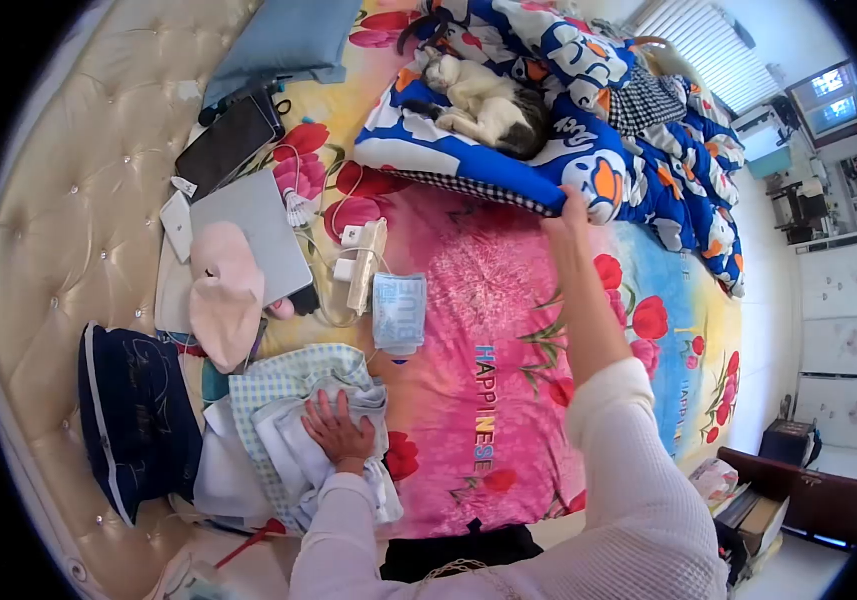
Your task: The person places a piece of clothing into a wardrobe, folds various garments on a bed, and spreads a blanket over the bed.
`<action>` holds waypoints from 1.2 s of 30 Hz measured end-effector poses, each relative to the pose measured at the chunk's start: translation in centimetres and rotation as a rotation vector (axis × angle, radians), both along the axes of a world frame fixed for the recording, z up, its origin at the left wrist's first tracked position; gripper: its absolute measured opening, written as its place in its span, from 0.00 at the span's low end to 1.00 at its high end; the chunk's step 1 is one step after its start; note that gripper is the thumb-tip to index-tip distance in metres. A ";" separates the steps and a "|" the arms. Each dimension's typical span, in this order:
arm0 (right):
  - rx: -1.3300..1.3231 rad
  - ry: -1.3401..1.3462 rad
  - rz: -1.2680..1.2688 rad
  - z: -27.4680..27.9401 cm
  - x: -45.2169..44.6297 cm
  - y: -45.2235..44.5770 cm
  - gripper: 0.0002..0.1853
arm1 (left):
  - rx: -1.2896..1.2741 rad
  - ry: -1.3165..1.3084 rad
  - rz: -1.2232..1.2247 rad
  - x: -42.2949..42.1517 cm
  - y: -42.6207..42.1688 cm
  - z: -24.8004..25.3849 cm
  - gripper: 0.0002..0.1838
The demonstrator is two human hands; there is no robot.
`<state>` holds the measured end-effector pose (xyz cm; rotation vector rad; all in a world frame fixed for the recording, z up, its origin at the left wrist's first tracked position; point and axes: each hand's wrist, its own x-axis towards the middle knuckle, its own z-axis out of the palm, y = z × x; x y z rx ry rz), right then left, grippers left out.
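Note:
My left hand point(339, 432) lies flat with fingers spread on a pile of folded white and grey cloth point(279, 425), which has a green-and-blue checked piece point(299, 365) beside it. Stretched far forward, my right hand point(571, 212) pinches the near edge of a blue quilt point(539, 185) with a white duck print and a black-and-white checked border. On the quilt a grey-and-white cat point(489, 105) lies curled on its side. Beneath everything is a flowered pink and yellow bed sheet point(479, 300).
Left of centre are a pink cap point(226, 295), a silver laptop point(269, 235), a dark tablet-like device point(229, 145), a power strip point(367, 265) with cables and a blue-white packet point(400, 312). A navy pillow point(139, 415) leans on the padded headboard point(69, 250). An open drawer point(754, 520) stands at right.

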<state>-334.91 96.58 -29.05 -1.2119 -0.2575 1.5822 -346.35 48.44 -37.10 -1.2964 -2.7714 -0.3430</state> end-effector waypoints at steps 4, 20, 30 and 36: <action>-0.022 0.156 0.182 11.4 1.6 -4.9 0.08 | 0.046 0.000 -0.025 0.1 -0.4 0.5 0.32; -0.136 -0.619 0.318 -6.1 6.2 -14.7 0.12 | 0.043 -0.030 -0.009 -0.1 -0.6 0.4 0.30; 0.051 0.031 0.226 21.5 11.9 -16.0 0.13 | -0.008 -0.017 0.042 0.5 0.3 3.7 0.32; -0.201 0.051 0.107 14.6 16.8 -28.0 0.15 | 0.940 -1.832 0.375 7.2 10.9 8.7 0.38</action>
